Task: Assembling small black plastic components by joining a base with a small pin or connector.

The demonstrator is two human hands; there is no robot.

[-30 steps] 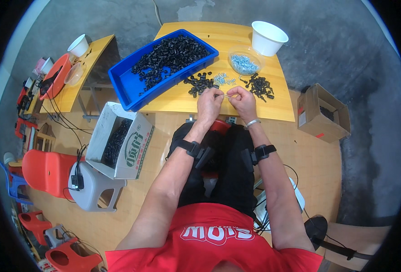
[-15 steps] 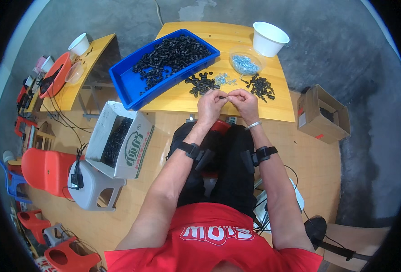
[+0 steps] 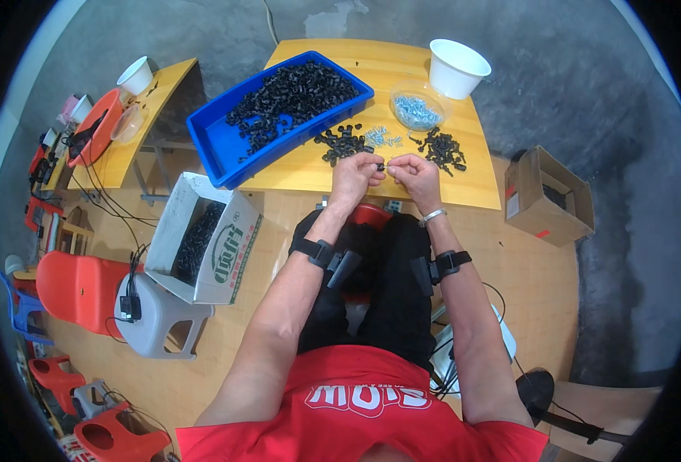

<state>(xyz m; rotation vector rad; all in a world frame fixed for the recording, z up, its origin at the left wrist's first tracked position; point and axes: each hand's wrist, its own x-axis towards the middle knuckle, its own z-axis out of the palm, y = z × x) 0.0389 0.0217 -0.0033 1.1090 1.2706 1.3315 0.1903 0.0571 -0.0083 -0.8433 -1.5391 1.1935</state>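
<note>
My left hand (image 3: 353, 182) is closed in a pinch on a small black plastic part (image 3: 380, 167), above the table's near edge. Fingertips of my right hand (image 3: 419, 177) are pinched together right beside that part; whatever lies between them is too small to make out. Just beyond the left hand is a pile of black plastic parts (image 3: 342, 145). Silvery screws (image 3: 380, 137) lie loose in the middle, with a pile of smaller dark pieces (image 3: 443, 149) to their right. Behind these, a clear bowl (image 3: 417, 109) holds more screws.
A blue tray (image 3: 229, 146) heaped with black parts covers the table's left side. A white tub (image 3: 459, 69) stands at the back right. Cardboard boxes stand on the floor, a white one (image 3: 229, 250) left and a brown one (image 3: 537, 212) right.
My hands have drawn slightly apart at the fingertips. The black part in the left fingers now shows more plainly between them.
</note>
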